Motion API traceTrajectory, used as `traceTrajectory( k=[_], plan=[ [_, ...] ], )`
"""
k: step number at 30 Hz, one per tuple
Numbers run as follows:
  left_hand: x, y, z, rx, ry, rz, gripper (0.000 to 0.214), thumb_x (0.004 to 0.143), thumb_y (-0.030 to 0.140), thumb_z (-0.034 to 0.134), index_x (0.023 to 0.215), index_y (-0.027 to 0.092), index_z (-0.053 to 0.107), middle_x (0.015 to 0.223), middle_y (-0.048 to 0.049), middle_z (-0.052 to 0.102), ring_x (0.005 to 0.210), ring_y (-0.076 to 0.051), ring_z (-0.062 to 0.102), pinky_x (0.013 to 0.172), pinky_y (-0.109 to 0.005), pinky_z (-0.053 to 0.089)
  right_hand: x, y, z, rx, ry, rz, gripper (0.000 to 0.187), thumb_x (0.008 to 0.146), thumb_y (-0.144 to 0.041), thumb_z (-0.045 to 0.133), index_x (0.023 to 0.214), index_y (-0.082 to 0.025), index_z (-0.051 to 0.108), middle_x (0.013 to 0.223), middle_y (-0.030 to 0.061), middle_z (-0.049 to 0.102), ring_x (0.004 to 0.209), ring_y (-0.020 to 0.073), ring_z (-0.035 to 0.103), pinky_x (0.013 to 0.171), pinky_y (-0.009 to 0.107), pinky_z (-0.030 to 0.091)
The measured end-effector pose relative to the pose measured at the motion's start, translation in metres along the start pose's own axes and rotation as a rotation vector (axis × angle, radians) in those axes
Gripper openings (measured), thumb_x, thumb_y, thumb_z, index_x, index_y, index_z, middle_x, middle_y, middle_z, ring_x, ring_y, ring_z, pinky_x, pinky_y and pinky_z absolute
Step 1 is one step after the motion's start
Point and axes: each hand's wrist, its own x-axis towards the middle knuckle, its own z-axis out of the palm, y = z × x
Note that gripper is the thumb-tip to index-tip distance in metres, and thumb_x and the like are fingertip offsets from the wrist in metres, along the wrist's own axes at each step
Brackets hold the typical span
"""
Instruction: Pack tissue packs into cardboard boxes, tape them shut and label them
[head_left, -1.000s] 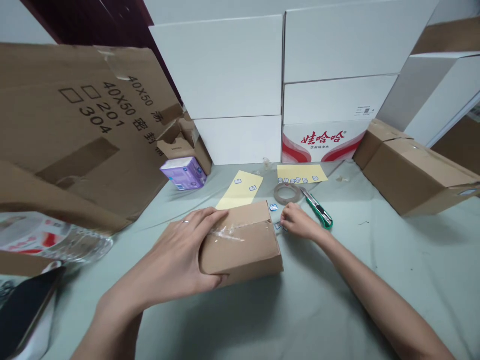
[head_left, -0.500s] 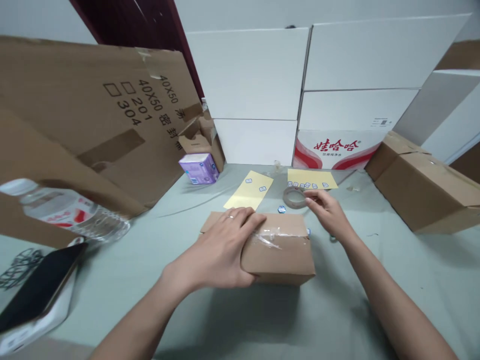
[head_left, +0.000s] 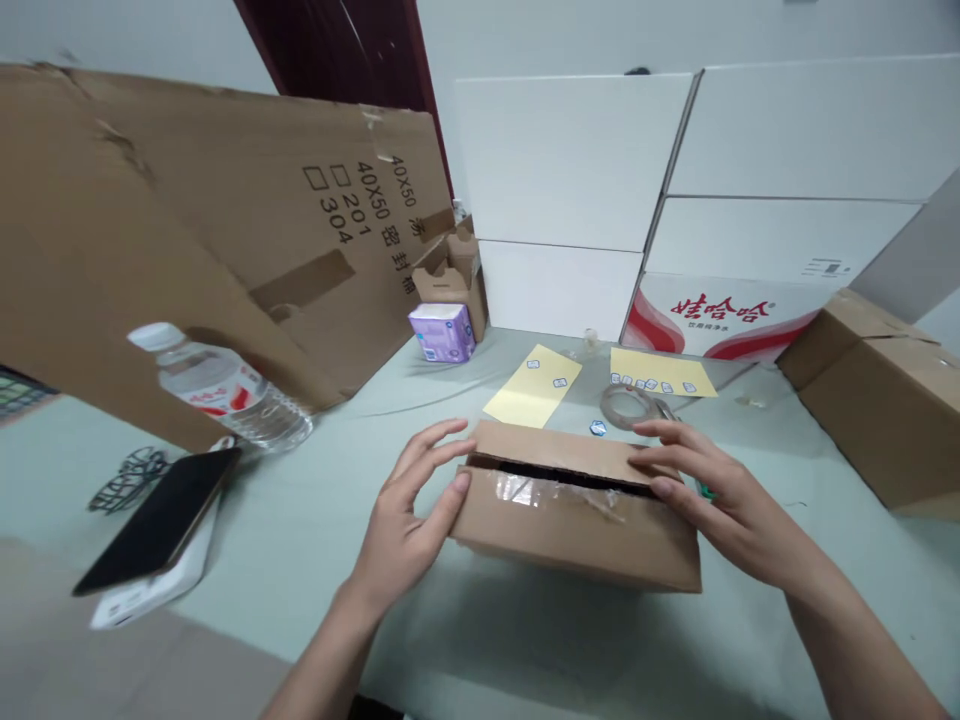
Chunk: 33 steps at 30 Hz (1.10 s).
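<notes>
Fingers of the left hand (head_left: 401, 510) are spread and curved at the left end of the cardboard box (head_left: 577, 548), with the thumb tip against its corner, while fingers of the right hand (head_left: 724, 495) lie spread across the top of its right end. Between the fingers, the box lies on the pale green surface (head_left: 300, 570), its long axis running left to right and dropping slightly to the right. A dark slit (head_left: 562, 476) along its top faces away from the fingers, with clear tape (head_left: 521, 489) crossing it. Half a second earlier that seam was closed, the left hand lay pressed over the box, and the right hand was off it, beside the tape roll (head_left: 622, 406). That roll now sits just beyond the right fingers, and a small round sticker (head_left: 598, 428) lies just beyond the box. Open surface stretches left of the left fingers towards a black phone (head_left: 157, 520) and in front of the box.
</notes>
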Motion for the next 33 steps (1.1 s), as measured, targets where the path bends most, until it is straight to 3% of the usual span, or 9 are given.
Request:
traceTrajectory(
  k=[4,7,12,17,25,29,33],
  plan=[
    [-0.022,-0.015,0.017,-0.304,0.012,-0.219,0.038,0.097,0.048,0.047,0.125,0.023,0.052,0.144,-0.0143,0.048,0.139,-0.029,0.045,0.114,-0.049,0.041,0.000,0.005,0.004,-0.023,-0.039,0.058,0.026,0.093,-0.049,0.056,0.107,-0.035,0.071,0.144,0.0071,0.053,0.131,0.0327,0.052,0.097,0.045,0.054],
    [-0.031,-0.018,0.030,-0.461,0.033,-0.290,0.058,0.094,0.052,0.050,0.142,0.024,0.031,0.153,-0.0170,0.038,0.141,-0.029,0.043,0.115,-0.050,0.041,-0.005,0.012,0.010,-0.039,-0.030,0.129,0.028,0.093,-0.051,0.055,0.111,-0.035,0.070,0.149,0.0073,0.049,0.135,0.0329,0.050,0.094,0.043,0.056],
    [-0.039,-0.024,0.048,-0.552,0.046,-0.268,0.084,0.088,0.064,0.053,0.150,0.026,0.009,0.162,-0.0175,0.020,0.149,-0.033,0.028,0.122,-0.058,0.026,-0.021,0.020,0.022,-0.039,0.075,0.190,0.036,0.092,-0.054,0.053,0.118,-0.035,0.069,0.155,0.0064,0.044,0.146,0.0340,0.037,0.100,0.044,0.053],
    [-0.052,-0.034,0.051,-0.574,0.020,-0.219,0.098,0.084,0.072,0.055,0.153,0.028,0.002,0.163,-0.0169,0.016,0.153,-0.035,0.016,0.124,-0.060,0.015,-0.031,0.027,0.023,0.013,0.137,0.256,0.036,0.090,-0.055,0.053,0.114,-0.035,0.071,0.152,0.0049,0.050,0.145,0.0350,0.039,0.104,0.050,0.050],
    [-0.067,-0.049,0.045,-0.702,-0.033,-0.225,0.085,0.091,0.061,0.052,0.155,0.028,0.006,0.164,-0.0130,0.017,0.153,-0.034,0.017,0.124,-0.059,0.016,-0.049,0.054,0.007,-0.008,0.252,0.431,0.034,0.081,-0.061,0.062,0.104,-0.041,0.075,0.145,0.0022,0.058,0.141,0.0410,0.042,0.105,0.059,0.047],
    [-0.070,-0.053,0.045,-0.675,-0.071,-0.223,0.079,0.093,0.057,0.050,0.155,0.029,0.010,0.163,-0.0113,0.020,0.152,-0.033,0.020,0.124,-0.057,0.020,-0.041,0.044,0.010,-0.008,0.164,0.366,0.030,0.080,-0.058,0.065,0.102,-0.041,0.076,0.141,0.0039,0.062,0.139,0.0404,0.045,0.101,0.057,0.050],
    [-0.073,-0.054,0.042,-0.631,-0.041,-0.164,0.061,0.099,0.053,0.038,0.154,0.034,0.019,0.162,-0.0081,0.021,0.150,-0.032,0.024,0.120,-0.056,0.030,-0.027,0.022,0.023,0.052,0.196,0.362,0.029,0.081,-0.057,0.067,0.101,-0.039,0.077,0.138,0.0058,0.063,0.137,0.0383,0.049,0.094,0.048,0.055]
  ],
)
